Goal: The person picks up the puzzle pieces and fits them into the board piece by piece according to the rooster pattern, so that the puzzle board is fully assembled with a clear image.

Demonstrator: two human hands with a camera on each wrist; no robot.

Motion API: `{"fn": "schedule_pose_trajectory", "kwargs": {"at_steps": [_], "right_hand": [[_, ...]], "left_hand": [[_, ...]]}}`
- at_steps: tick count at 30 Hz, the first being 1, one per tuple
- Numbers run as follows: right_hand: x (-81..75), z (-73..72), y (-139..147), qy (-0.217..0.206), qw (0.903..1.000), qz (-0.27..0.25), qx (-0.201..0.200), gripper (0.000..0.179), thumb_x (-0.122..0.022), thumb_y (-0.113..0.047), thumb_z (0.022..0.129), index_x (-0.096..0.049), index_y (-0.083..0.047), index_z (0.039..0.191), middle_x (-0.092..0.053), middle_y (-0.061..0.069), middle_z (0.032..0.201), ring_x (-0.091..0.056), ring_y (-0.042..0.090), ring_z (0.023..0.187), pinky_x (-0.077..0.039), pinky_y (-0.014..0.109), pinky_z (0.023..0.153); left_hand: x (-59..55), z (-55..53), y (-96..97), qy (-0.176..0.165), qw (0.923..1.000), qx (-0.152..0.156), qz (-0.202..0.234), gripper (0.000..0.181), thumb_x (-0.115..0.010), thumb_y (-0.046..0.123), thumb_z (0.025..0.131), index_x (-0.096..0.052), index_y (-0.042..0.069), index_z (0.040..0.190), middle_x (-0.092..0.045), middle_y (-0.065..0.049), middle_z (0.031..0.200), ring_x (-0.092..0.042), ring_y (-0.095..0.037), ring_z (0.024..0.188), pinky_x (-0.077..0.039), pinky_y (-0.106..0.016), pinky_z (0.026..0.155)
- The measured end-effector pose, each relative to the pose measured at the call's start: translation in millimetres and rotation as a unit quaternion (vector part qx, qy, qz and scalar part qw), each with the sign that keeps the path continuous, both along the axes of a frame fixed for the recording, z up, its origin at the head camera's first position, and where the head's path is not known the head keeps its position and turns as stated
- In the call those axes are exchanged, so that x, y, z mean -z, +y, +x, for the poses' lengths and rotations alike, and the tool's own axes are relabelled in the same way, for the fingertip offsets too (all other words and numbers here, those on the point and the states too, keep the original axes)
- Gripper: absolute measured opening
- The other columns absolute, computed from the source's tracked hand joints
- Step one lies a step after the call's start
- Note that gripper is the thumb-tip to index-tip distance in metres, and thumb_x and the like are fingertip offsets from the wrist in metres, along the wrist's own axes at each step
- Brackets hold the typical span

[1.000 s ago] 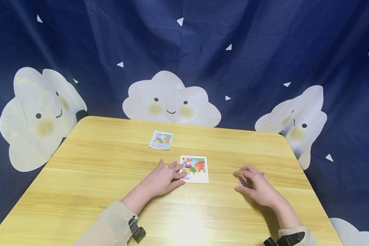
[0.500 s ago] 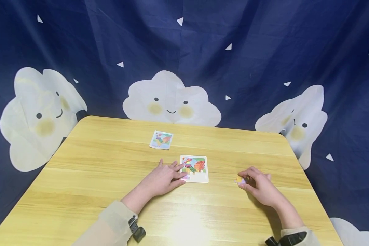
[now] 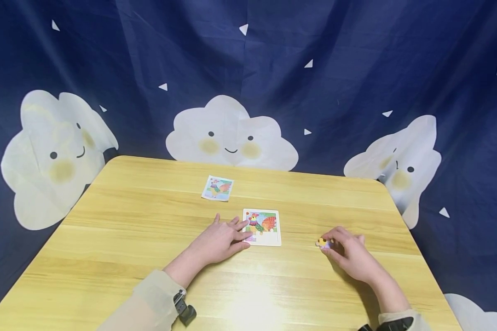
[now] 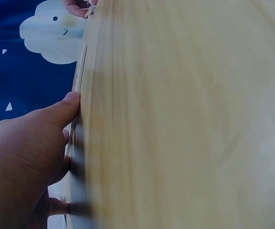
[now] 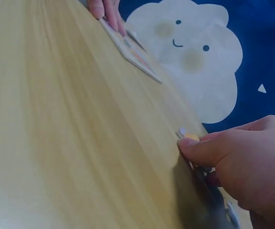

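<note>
A square white-framed jigsaw puzzle (image 3: 268,238) lies on the wooden table, showing a colourful rooster. Pieces fill its upper part and lower left corner; the rest of its bottom is bare white. My left hand (image 3: 220,241) rests with spread fingers on the puzzle's left edge. To the right of the puzzle, my right hand (image 3: 352,257) pinches a yellow and purple puzzle piece (image 3: 323,243) between thumb and fingers, low over the tabletop. In the right wrist view, the thumb covers part of this puzzle piece (image 5: 190,136). Another small piece (image 5: 231,214) shows beneath that hand.
A paper picture (image 3: 217,188) of the same rooster lies behind the puzzle, to its left. The wooden table (image 3: 149,193) has rounded far corners. Behind it hangs a dark blue curtain (image 3: 273,78) with white clouds and triangles.
My right hand's fingers have closed in on the puzzle piece, and the piece now shows more of its yellow face. My left hand and the puzzle have stayed in place.
</note>
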State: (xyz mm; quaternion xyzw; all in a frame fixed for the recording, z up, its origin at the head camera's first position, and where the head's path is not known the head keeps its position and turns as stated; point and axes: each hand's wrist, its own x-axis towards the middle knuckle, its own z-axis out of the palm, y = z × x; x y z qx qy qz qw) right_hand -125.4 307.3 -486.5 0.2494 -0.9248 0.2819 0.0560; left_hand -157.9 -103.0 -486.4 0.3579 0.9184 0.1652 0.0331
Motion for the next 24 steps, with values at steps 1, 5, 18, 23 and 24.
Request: {"fn": "schedule_pose_trajectory", "kwargs": {"at_steps": [1,5,18,23,24], "right_hand": [[0.9,0.4,-0.4,0.010,0.9999,0.004,-0.002,0.025,-0.083,-0.010,0.092,-0.073,-0.014,0.114,-0.064,-0.009,0.103,-0.053,0.004,0.080,-0.018,0.042,0.078],[5.6,1.1,-2.4,0.043,0.9986,0.029,-0.002,0.024,-0.082,-0.012,0.093,-0.074,-0.013,0.116,-0.064,-0.008,0.109,-0.054,0.001,0.081,-0.020,0.044,0.080],[6.5,-1.0,-12.7,0.061,0.9979,0.018,-0.013,0.026,-0.083,-0.016,0.093,-0.075,-0.014,0.118,-0.065,-0.008,0.113,-0.056,0.002,0.086,-0.021,0.046,0.086],[3.0,-3.1,-21.1,0.058,0.9980,0.015,-0.021,0.028,-0.082,-0.017,0.094,-0.075,-0.014,0.121,-0.065,-0.009,0.115,-0.059,0.003,0.090,-0.022,0.045,0.086],[2.0,-3.7,-23.1,0.056,0.9980,0.014,-0.023,0.028,-0.082,-0.017,0.094,-0.075,-0.014,0.121,-0.065,-0.009,0.115,-0.059,0.003,0.090,-0.023,0.044,0.086]], "left_hand": [[-0.1,0.2,0.0,0.002,1.0000,0.000,-0.001,0.042,-0.061,0.046,0.107,-0.071,0.024,0.141,-0.053,-0.003,0.157,-0.047,-0.037,0.146,-0.027,-0.082,0.110],[-0.3,0.7,-0.1,0.006,1.0000,-0.004,-0.006,0.043,-0.060,0.049,0.107,-0.072,0.025,0.141,-0.053,-0.002,0.157,-0.047,-0.035,0.146,-0.029,-0.081,0.110],[1.2,1.3,0.6,0.017,0.9996,-0.020,-0.007,0.043,-0.062,0.052,0.105,-0.074,0.027,0.138,-0.057,0.001,0.154,-0.050,-0.033,0.144,-0.032,-0.079,0.110],[2.6,1.3,1.5,0.016,0.9996,-0.024,-0.001,0.042,-0.062,0.052,0.105,-0.075,0.027,0.137,-0.057,0.001,0.154,-0.051,-0.033,0.144,-0.031,-0.079,0.110],[2.8,1.3,1.7,0.016,0.9996,-0.025,0.001,0.042,-0.062,0.052,0.105,-0.075,0.027,0.137,-0.057,0.001,0.153,-0.051,-0.033,0.144,-0.030,-0.079,0.110]]}}
